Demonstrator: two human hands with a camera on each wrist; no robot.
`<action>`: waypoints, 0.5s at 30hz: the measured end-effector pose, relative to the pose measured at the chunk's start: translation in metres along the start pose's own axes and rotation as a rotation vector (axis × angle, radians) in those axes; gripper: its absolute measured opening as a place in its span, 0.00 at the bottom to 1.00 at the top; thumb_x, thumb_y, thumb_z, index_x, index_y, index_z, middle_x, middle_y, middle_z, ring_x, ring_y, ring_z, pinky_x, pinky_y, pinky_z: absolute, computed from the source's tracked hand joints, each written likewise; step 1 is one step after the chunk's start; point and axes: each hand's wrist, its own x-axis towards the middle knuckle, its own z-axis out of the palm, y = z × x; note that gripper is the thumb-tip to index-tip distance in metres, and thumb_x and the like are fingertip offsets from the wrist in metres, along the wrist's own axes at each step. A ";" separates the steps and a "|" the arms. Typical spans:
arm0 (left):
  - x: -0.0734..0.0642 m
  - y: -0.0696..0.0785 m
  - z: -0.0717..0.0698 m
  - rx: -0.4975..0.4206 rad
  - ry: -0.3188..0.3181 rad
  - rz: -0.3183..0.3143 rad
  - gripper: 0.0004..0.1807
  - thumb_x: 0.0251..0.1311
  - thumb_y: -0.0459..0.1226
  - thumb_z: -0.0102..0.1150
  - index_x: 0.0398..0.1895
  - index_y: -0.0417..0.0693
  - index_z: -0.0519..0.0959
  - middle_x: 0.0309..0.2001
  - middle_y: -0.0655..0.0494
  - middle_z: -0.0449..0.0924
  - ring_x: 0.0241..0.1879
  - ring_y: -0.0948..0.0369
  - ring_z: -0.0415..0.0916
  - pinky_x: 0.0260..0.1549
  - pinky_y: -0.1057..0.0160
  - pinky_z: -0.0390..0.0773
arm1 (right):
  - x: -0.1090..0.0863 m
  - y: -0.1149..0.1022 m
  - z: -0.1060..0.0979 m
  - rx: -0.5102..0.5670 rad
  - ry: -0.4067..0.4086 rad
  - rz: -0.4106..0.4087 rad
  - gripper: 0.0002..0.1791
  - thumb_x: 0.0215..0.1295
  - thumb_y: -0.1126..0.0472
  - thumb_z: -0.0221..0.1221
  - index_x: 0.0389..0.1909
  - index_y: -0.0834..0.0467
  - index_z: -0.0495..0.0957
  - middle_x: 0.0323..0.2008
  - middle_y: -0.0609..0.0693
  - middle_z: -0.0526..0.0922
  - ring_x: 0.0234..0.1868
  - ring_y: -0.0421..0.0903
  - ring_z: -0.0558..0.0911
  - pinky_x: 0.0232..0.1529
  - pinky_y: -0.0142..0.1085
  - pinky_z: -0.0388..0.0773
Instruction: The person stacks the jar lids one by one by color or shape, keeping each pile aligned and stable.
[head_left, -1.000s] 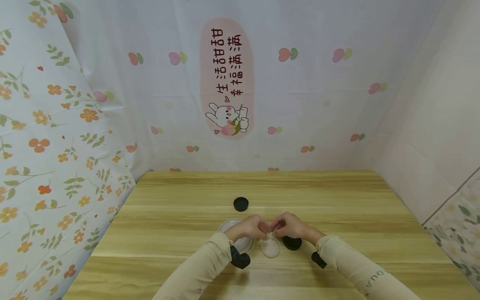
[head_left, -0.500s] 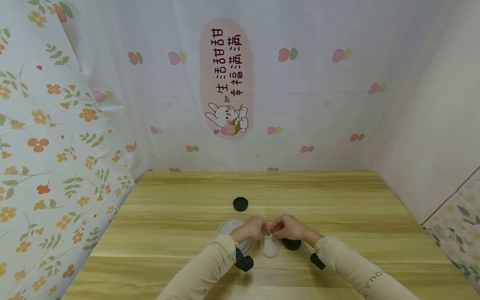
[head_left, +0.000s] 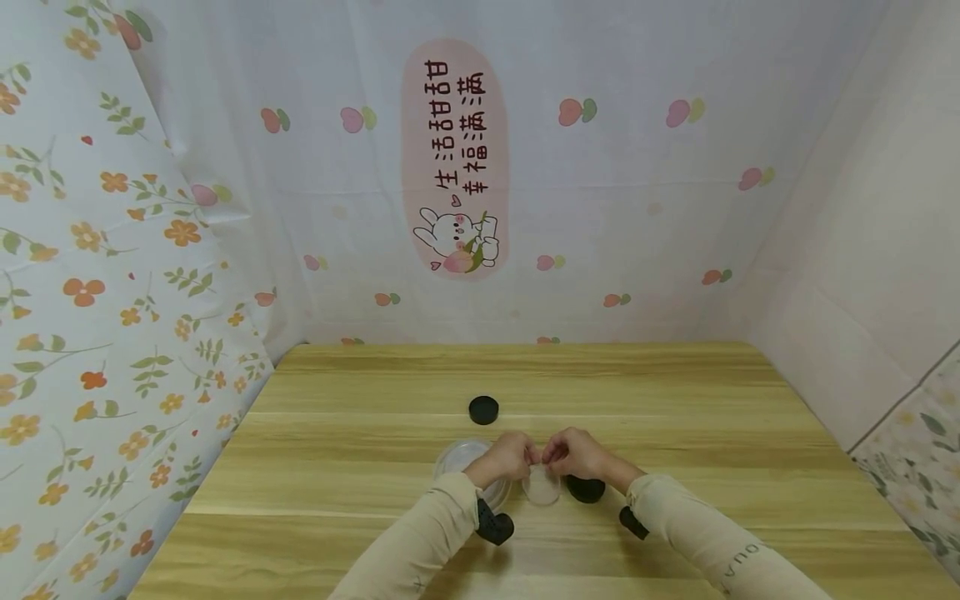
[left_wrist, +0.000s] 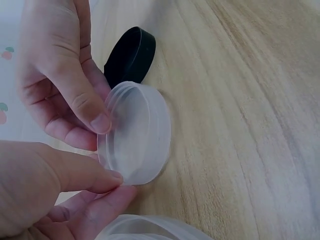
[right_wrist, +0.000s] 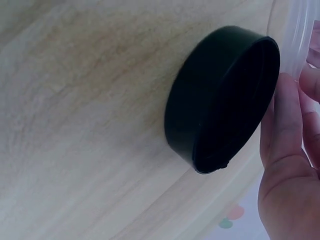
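Note:
A translucent round plastic lid (head_left: 542, 492) with a raised rim is between both hands in the head view. My left hand (head_left: 512, 457) pinches its rim between thumb and fingers, as the left wrist view shows on the lid (left_wrist: 142, 132). My right hand (head_left: 581, 454) grips the rim a short way along, its thumb inside and fingers behind. A black round lid (head_left: 587, 492), hollow side up, lies on the wooden table just beside the right hand. Partly covered by the left wrist is a larger clear round container (head_left: 453, 457).
A second black round lid (head_left: 483, 409) lies farther back on the wooden table (head_left: 337, 467). Both wrists wear black camera mounts (head_left: 495, 527). Flower-printed cloth (head_left: 150, 333) hangs on the left and patterned sheeting (head_left: 637, 208) rises behind the table.
The left forearm and wrist have shifted slightly to the right. The translucent lid's angle has changed a little, with both hands still at its rim. The black lids stay where they were.

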 end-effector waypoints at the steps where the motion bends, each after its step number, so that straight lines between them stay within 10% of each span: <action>1: -0.003 0.004 -0.004 -0.008 -0.003 -0.015 0.17 0.33 0.21 0.57 0.23 0.53 0.79 0.22 0.62 0.72 0.22 0.65 0.67 0.18 0.69 0.69 | 0.001 0.001 0.000 -0.005 0.006 0.001 0.03 0.47 0.74 0.60 0.25 0.68 0.78 0.23 0.51 0.79 0.24 0.38 0.75 0.24 0.27 0.73; 12: -0.036 0.057 -0.047 -0.060 0.049 -0.124 0.13 0.38 0.20 0.54 0.24 0.46 0.79 0.22 0.57 0.72 0.23 0.63 0.69 0.22 0.68 0.72 | 0.009 0.008 -0.001 -0.061 0.082 -0.010 0.02 0.48 0.72 0.61 0.23 0.69 0.77 0.22 0.51 0.79 0.23 0.37 0.74 0.24 0.27 0.72; 15: -0.017 0.032 -0.027 -0.075 0.085 -0.099 0.14 0.40 0.22 0.55 0.25 0.48 0.80 0.24 0.59 0.74 0.25 0.63 0.70 0.23 0.68 0.72 | 0.011 0.011 -0.002 -0.071 0.104 0.012 0.02 0.48 0.71 0.62 0.23 0.67 0.78 0.22 0.50 0.79 0.23 0.38 0.74 0.23 0.28 0.72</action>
